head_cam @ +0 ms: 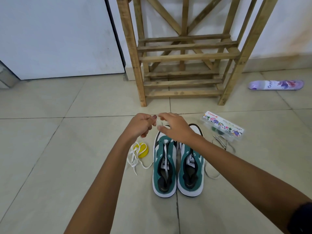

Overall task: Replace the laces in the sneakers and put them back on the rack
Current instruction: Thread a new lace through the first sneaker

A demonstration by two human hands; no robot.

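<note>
I am lacing the left sneaker [164, 166] at frame centre: left hand [141, 124] pinching the white lace [166, 155], right hand [173, 128] hovering with relaxed fingers; next, threading the eyelets.

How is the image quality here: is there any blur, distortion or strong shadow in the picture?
Head view: light is soft and even, shadows on the floor tiles faint; wide-angle bending shows in the wooden rack, whose legs splay outward; the right hand is slightly blurred at the fingertips, the left hand sharper; the sneakers and the white lace are in clear focus.
</note>
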